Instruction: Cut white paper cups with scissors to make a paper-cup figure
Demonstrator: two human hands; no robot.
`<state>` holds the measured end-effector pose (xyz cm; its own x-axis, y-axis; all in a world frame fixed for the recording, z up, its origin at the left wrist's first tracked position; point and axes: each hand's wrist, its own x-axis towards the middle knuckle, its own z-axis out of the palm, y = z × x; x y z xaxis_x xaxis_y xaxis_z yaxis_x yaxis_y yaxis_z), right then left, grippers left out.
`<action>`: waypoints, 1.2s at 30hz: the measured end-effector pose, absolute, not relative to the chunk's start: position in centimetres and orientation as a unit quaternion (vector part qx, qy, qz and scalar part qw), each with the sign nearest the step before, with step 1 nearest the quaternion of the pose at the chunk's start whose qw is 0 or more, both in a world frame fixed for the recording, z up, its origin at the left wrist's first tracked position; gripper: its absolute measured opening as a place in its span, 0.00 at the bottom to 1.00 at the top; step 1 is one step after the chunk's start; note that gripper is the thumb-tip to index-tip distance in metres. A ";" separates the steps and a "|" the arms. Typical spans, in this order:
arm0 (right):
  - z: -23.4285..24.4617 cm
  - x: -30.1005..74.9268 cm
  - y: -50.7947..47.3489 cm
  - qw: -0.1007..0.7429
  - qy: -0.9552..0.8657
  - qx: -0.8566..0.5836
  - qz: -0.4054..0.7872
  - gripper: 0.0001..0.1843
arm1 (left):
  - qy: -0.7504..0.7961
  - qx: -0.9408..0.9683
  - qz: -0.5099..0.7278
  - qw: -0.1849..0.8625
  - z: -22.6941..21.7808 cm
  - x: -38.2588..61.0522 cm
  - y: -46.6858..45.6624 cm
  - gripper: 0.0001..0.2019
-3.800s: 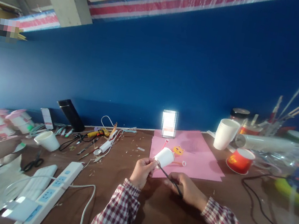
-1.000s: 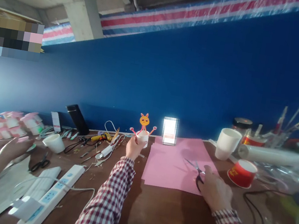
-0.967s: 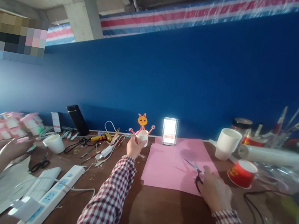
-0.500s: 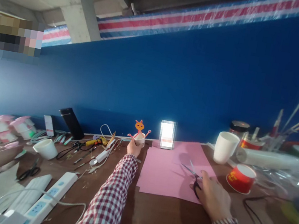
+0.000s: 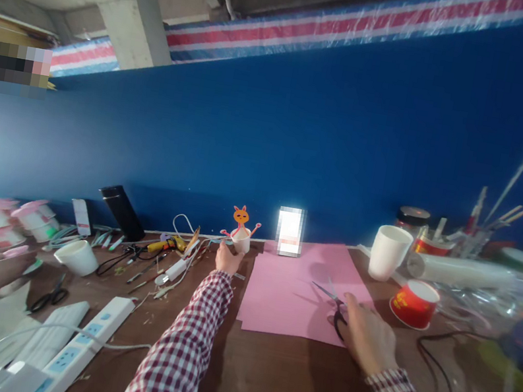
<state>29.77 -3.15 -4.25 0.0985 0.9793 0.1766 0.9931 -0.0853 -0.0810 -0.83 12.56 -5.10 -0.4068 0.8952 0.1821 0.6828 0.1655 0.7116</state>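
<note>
From the head view, I see the left hand (image 5: 227,260) reaching far out over the brown desk (image 5: 260,383), its fingers closed round a small white paper cup (image 5: 242,241). An orange cat face (image 5: 241,216) stands up out of the cup, with a thin pink arm to either side. The cup is near the blue wall (image 5: 250,141), just left of the pink paper (image 5: 284,300); whether its base touches the desk I can't tell.

The right hand (image 5: 369,331), well apart from the left, is curled round the handles of the scissors (image 5: 338,302). Their blades look parted and point away over the pink paper, touching or just above it, I can't say which.

The step in hand, as I judge it, is placing the cup with its cat at the back of the desk. That seems to call for a light left grip, since paper cup walls dent easily, and for a level base before the fingers loosen; the scissors are better kept clear of the thin arms.
</note>
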 end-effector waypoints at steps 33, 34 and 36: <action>-3.2 31.8 -3.3 0.108 -0.681 -0.722 0.063 0.14 | 0.509 0.836 0.183 0.092 -6.2 7.7 -3.1 0.10; -3.3 31.5 -3.4 0.101 -0.689 -0.715 0.065 0.11 | 0.508 0.836 0.183 0.094 -6.3 7.7 -3.1 0.10; -3.4 31.0 -3.5 0.091 -0.704 -0.701 0.074 0.07 | 0.507 0.837 0.185 0.096 -6.5 7.7 -3.0 0.10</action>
<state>31.00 -3.49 -3.45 -0.0008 0.9997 0.0250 0.9726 0.0066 -0.2324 7.67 -2.98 -6.51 0.4179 0.8833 0.2125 0.8126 -0.4680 0.3472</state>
